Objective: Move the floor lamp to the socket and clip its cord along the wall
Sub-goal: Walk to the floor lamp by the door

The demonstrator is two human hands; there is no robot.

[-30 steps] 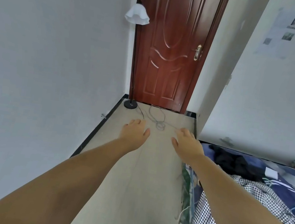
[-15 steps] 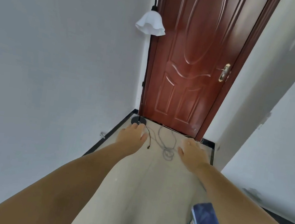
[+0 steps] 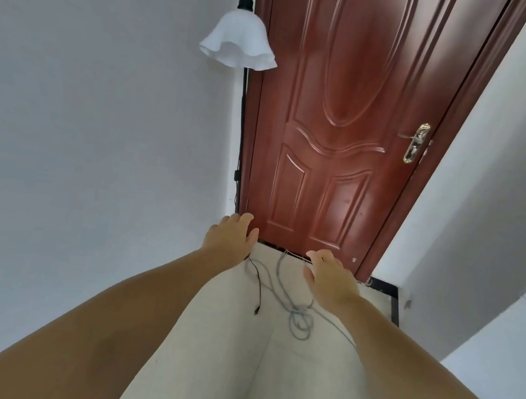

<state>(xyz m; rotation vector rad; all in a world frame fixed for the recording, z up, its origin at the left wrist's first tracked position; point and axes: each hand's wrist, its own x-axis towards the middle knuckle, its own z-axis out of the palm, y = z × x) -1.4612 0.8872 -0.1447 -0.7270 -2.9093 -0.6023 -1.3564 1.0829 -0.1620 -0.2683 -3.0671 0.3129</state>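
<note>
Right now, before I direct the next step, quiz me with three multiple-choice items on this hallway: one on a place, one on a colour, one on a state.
1. The floor lamp stands:
A. left of the door
B. right of the door
C. behind the person

2. The lamp shade is:
A. red
B. white
C. black

3. Both hands, left and right, are:
A. gripping the pole
B. holding the cord
C. open, holding nothing

Answers: 1 A, the pole runs along the door's left frame; 2 B, the shade is white; 3 C, fingers are spread in the air.
</note>
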